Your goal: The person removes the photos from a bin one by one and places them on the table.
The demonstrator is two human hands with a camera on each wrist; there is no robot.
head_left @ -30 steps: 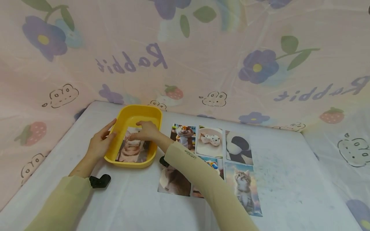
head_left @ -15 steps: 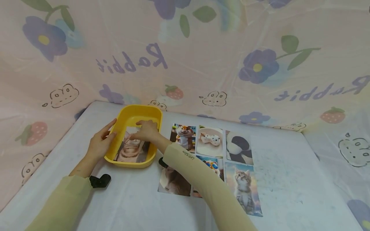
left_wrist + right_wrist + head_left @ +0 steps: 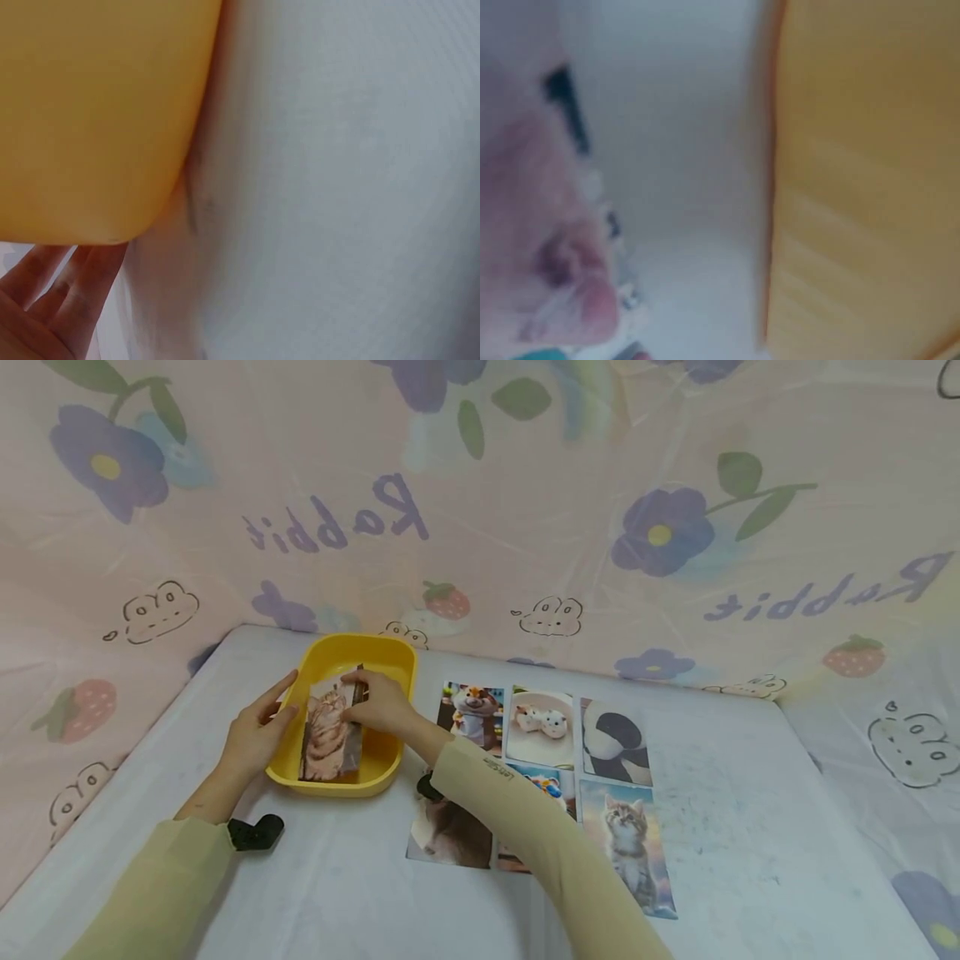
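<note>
My right hand (image 3: 381,703) reaches over the yellow tray (image 3: 347,790) and pinches a photo card of a striped orange cat (image 3: 327,727) by its right side. That card stands tilted inside the tray, its lower edge near the front wall. My left hand (image 3: 258,731) rests against the tray's left side, fingers straight along the outside and thumb at the rim. In the left wrist view, fingertips of the left hand (image 3: 67,300) show behind the tray's wall (image 3: 97,112). The right wrist view shows the tray's outer wall (image 3: 862,180), but not the right hand.
Right of the tray, photo cards lie in two rows on the white table (image 3: 750,810), including a hamster card (image 3: 472,710), a black-and-white one (image 3: 617,743) and a kitten card (image 3: 628,852). My right sleeve (image 3: 517,814) covers part of the front row. A patterned curtain (image 3: 480,510) stands behind.
The cat card lay flat in the tray under my right hand; now it is pinched and raised at a tilt, shifted slightly left. The left hand keeps its place on the tray.
</note>
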